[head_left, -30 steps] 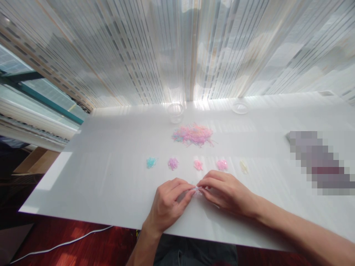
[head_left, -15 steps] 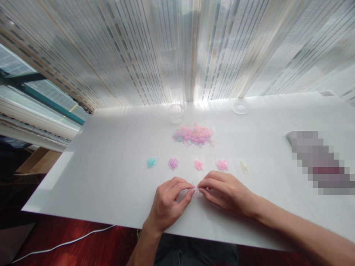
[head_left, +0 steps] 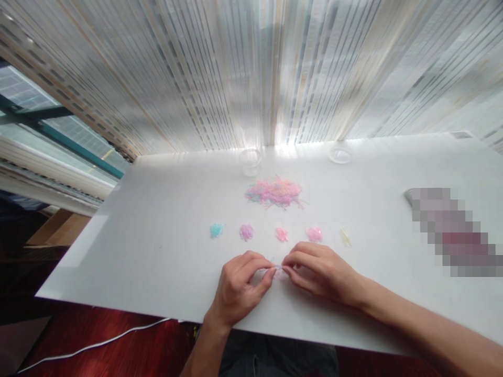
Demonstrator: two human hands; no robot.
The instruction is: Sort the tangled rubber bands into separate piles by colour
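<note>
Close to the table's front edge, my left hand and my right hand meet fingertip to fingertip. Both are closed in a pinch on a small tangle of thin pastel rubber bands, partly hidden by the fingers. Just beyond lies a row of little piles of bands: turquoise, purple, coral pink, pink and pale yellow. Farther back is a large mixed heap of rubber bands, mostly pink and purple.
A clear round plastic tub stands behind the heap, and a clear lid lies to its right. A blurred-out object rests at the right of the white table. Striped blinds hang along the back edge.
My fingertips have drawn slightly apart, and a little more of the pinched bands shows between them. The piles and the heap look unchanged; the view has shifted slightly.
</note>
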